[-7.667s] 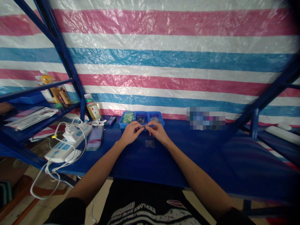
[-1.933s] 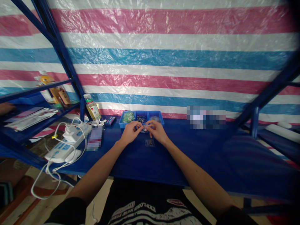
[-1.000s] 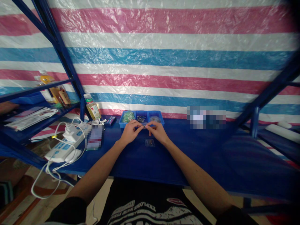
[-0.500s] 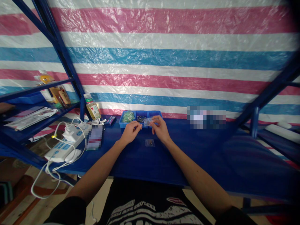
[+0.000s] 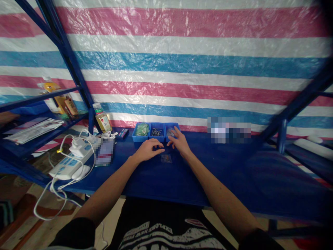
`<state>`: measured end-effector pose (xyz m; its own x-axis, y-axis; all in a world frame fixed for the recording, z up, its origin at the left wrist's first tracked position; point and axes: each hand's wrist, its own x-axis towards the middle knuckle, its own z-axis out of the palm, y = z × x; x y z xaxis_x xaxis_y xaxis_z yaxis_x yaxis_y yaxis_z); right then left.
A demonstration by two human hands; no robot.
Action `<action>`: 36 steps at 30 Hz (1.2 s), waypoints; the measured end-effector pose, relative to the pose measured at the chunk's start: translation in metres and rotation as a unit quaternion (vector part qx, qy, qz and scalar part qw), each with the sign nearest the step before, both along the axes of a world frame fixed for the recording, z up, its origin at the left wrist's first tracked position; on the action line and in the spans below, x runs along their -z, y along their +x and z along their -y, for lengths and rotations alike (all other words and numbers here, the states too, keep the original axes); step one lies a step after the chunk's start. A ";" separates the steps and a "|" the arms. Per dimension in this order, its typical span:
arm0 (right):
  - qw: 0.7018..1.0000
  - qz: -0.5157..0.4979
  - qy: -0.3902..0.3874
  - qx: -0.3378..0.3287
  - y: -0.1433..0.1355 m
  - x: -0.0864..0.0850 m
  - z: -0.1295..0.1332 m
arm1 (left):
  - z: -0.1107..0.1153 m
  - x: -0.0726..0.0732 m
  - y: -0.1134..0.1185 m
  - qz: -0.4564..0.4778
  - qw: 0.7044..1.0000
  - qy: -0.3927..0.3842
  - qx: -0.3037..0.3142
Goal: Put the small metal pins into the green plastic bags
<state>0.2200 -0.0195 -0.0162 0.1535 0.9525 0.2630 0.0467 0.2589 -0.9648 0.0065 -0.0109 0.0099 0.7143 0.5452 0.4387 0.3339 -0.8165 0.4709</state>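
My left hand (image 5: 148, 150) hovers over the blue table, its thumb and fingers apart and holding nothing. My right hand (image 5: 180, 143) is open in front of the right blue bin (image 5: 177, 125), with its fingers spread and partly hiding that bin. Inside this bin lies a clear plastic bag (image 5: 170, 132); its contents are too small to make out. A small clear zip bag (image 5: 166, 158) with a tiny brownish piece in it lies flat between and just below my hands. The middle bin (image 5: 157, 139) holds dark, screw-like metal pieces, and the left bin (image 5: 140, 139) holds greenish clear packets.
To the left are a white power strip (image 5: 63, 166) with looping cables, a blurred-out flat object (image 5: 104, 151) and a bottle of yellowish liquid (image 5: 102, 118). A small dark box (image 5: 122, 134) lies beside the bins. Blue frame posts (image 5: 293, 104) slant on both sides.
My right hand has let go of the clear bag, which now lies in the right bin. My left hand has opened from a pinch and moved slightly down and right.
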 end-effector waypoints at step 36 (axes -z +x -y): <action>0.991 0.083 0.057 -0.093 -0.017 0.005 0.006 | -0.015 0.013 -0.004 0.100 0.992 -0.016 -0.077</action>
<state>0.2030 -0.0259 -0.0209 -0.0759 0.9231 0.3771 0.1438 0.3843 -0.9119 0.0027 0.0044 -0.0028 0.5218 0.6577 0.5433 0.3513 -0.7460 0.5658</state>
